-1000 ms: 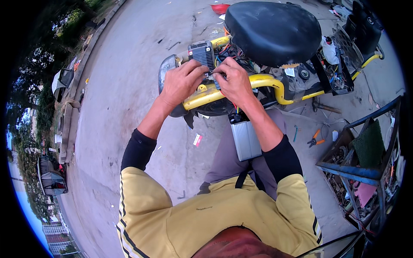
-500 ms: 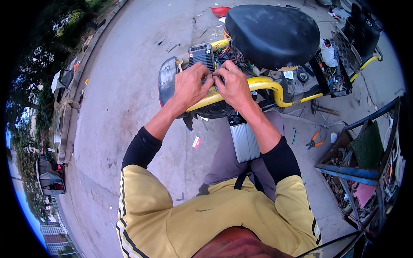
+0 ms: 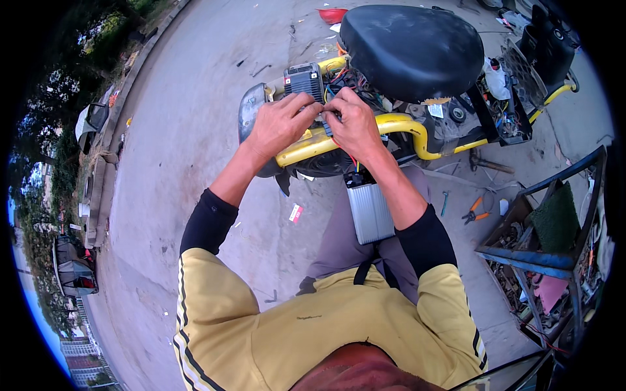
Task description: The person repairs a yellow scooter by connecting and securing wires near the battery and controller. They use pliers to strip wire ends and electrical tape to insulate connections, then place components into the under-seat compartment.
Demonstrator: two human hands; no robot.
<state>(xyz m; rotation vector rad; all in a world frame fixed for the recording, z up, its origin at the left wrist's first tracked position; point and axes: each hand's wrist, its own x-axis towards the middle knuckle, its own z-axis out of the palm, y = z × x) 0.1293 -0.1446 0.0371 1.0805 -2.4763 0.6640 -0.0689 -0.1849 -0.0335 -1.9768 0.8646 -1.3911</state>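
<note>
Over the yellow tubular frame of a stripped electric scooter, my left hand and my right hand meet with fingertips almost touching. Both are closed in a pinch; whatever lies between the fingers is too small and covered to make out. Just below my right fingers a small bluish connector shows. A silver finned controller box rests on my lap, and its coloured wires run up toward my right hand. Behind my hands sit a dark finned box and a tangle of wires.
A black seat tilts over the frame. On the ground at right are a hammer, orange-handled pliers and a small wrench. A metal tool stand is farther right. A red bowl lies beyond the scooter.
My left hand has shifted slightly left and its fingers are straighter. My right hand stays nearly in place, and a red wire beneath it now shows more.
</note>
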